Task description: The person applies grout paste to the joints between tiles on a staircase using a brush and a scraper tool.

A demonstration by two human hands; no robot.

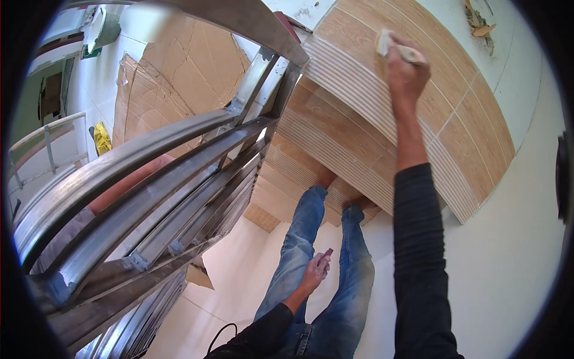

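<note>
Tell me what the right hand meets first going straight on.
The wood-look wall tiles: the right hand holds a pale pad that seems to touch them, though depth is unclear.

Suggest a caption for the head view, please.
Right hand presses pale block onto wood-look wall tiles; left hand grips small dark object.

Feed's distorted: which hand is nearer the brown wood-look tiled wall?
Right. Right hand presses a pale pad on the tiled wall; left hand hangs by the blue jeans.
</note>
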